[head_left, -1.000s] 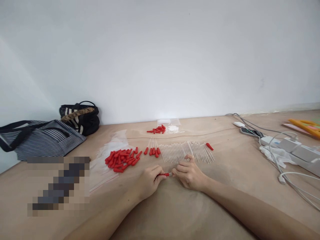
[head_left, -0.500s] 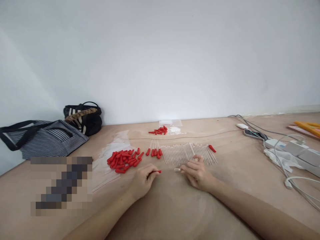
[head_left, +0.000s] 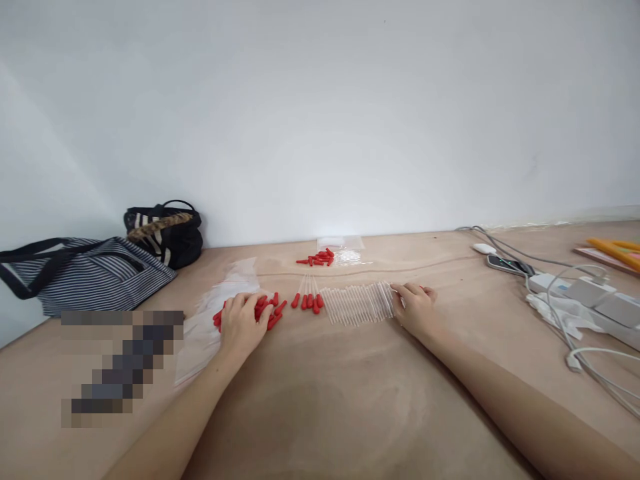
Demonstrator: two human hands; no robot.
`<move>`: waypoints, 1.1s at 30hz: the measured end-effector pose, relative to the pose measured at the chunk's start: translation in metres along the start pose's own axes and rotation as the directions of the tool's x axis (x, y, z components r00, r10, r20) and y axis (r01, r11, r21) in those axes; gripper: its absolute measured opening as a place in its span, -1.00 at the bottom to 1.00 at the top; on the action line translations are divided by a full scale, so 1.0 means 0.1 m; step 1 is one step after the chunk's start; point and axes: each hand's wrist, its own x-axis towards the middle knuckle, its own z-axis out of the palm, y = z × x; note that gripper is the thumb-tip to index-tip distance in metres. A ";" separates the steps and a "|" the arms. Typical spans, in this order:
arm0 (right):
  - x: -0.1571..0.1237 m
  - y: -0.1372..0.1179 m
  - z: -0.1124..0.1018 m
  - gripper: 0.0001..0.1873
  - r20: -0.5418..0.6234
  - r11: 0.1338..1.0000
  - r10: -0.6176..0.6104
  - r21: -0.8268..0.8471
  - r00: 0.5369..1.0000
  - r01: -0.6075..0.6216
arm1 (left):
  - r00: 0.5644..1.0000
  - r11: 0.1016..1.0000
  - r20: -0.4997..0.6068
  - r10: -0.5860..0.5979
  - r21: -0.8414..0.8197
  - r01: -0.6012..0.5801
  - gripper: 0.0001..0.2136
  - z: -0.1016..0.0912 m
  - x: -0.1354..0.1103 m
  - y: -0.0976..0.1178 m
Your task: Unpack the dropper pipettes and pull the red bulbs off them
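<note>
My left hand (head_left: 244, 323) lies over the pile of red rubber dropper bulbs (head_left: 276, 319), its fingers curved and apart from the thumb. Whether a bulb is under its fingertips is hidden. My right hand (head_left: 416, 308) rests at the right end of a row of clear glass dropper tubes (head_left: 357, 303), fingers stretched out and touching the outermost tubes. Partly behind that hand shows one red piece. Between the pile and the row lie several droppers (head_left: 311, 302), thin tubes with red bulbs at their near ends.
Clear plastic bags (head_left: 200, 343) lie under and beside the bulb pile. At the back are a smaller heap of red bulbs (head_left: 323, 258) and a bag of tubes (head_left: 347, 255). A striped bag (head_left: 100, 273) stands left; a power strip (head_left: 607, 313) with cables lies right.
My left hand has moved left from the middle onto the bulb pile. My right hand has moved right and away to the row's end. The bulb and tube they held no longer show.
</note>
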 end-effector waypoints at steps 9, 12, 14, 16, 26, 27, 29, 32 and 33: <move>0.00 0.02 0.10 -0.70 0.125 0.995 -0.036 -0.083 0.991 0.047 | 0.993 0.991 0.099 0.067 0.109 -0.078 -0.79 0.09 0.20 0.45; 0.00 0.00 0.10 -0.70 0.154 0.994 -0.062 -0.075 0.986 0.074 | 0.989 0.989 0.146 0.008 0.144 -0.029 -0.75 0.16 0.29 0.52; 0.00 -0.01 0.10 -0.71 0.179 0.995 -0.050 -0.077 0.983 0.064 | 0.983 0.985 0.180 -0.022 0.170 -0.009 -0.73 0.19 0.34 0.55; 0.01 -0.02 0.09 -0.72 0.190 0.996 -0.034 -0.076 0.981 0.049 | 0.973 0.982 0.227 -0.048 0.189 0.004 -0.72 0.21 0.38 0.57; -0.01 -0.14 -0.07 -0.75 -0.119 0.990 -0.129 0.043 0.984 0.135 | 0.990 0.991 0.141 0.008 0.132 -0.026 -0.72 0.00 0.28 0.59; -0.03 -0.19 -0.12 -0.76 -0.156 0.980 -0.179 0.064 0.971 0.190 | 0.991 0.991 0.102 0.084 0.091 -0.094 -0.73 -0.04 0.20 0.59; -0.08 -0.31 -0.20 -0.74 -0.202 0.940 -0.305 0.090 0.931 0.328 | 0.958 0.960 0.051 0.281 -0.008 -0.281 -0.76 -0.09 0.01 0.62; -0.16 -0.49 -0.28 -0.67 -0.176 0.838 -0.510 0.123 0.842 0.532 | 0.856 0.846 -0.024 0.517 -0.136 -0.515 -0.78 -0.05 -0.27 0.68; -0.18 -0.53 -0.28 -0.68 -0.149 0.800 -0.566 0.136 0.811 0.584 | 0.828 0.812 -0.050 0.559 -0.169 -0.559 -0.78 -0.02 -0.34 0.70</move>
